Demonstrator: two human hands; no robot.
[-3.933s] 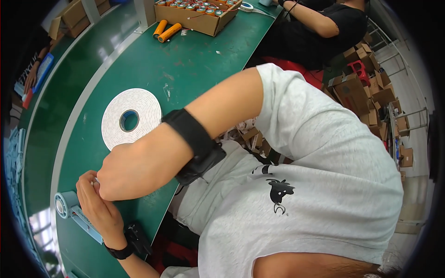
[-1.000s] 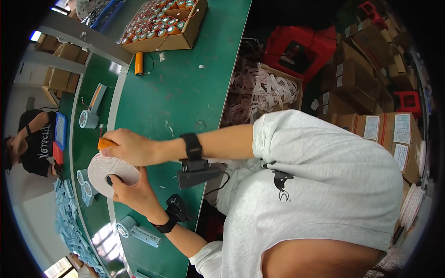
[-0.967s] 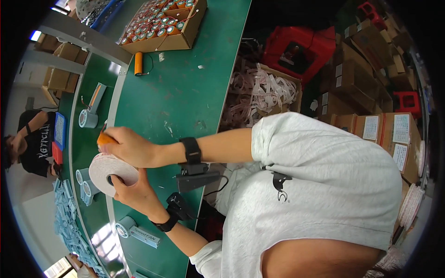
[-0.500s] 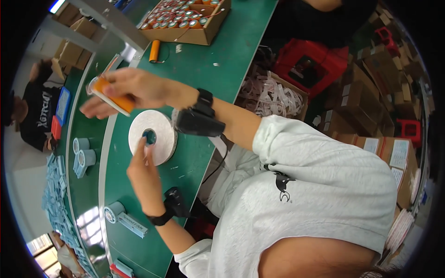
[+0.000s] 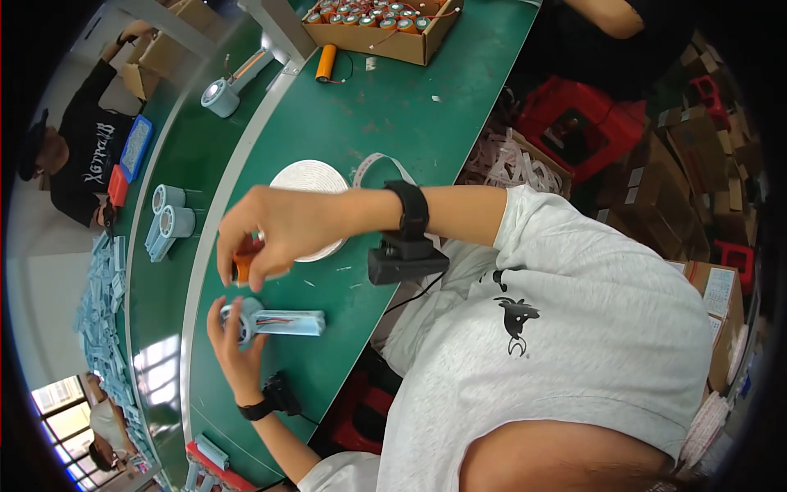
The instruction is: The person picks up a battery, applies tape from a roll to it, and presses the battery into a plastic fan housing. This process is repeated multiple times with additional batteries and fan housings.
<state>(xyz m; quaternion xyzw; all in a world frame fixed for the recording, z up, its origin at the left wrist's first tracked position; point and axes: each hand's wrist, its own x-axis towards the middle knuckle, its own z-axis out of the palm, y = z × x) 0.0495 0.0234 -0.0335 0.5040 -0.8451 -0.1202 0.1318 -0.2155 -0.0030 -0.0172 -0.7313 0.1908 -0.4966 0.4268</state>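
Note:
My right hand (image 5: pixel 287 225) is closed round an orange cylindrical battery (image 5: pixel 241 271), its fingers pointing down. Just below it in the picture, my left hand (image 5: pixel 234 336) grips the round head of a light-blue handheld fan housing (image 5: pixel 299 323). The housing's handle lies open along its length, with thin wires showing inside. A small gap separates battery and housing. Behind my right wrist a roll of white tape (image 5: pixel 310 174) lies on the green bench, partly covered by the hand. A loose end of tape (image 5: pixel 370 164) curls beside it.
A cardboard box of orange batteries (image 5: pixel 373 37) stands at the far end, with one loose battery (image 5: pixel 326 64) beside it. Light-blue fans (image 5: pixel 176 221) sit on the green conveyor (image 5: pixel 152 307). A red tray (image 5: pixel 217 467) lies at the bottom. A co-worker (image 5: pixel 82 156) is across the line.
My left hand has left the tape roll and taken hold of the fan housing that lay on the bench. My right hand has brought the battery down towards it. The view has shifted.

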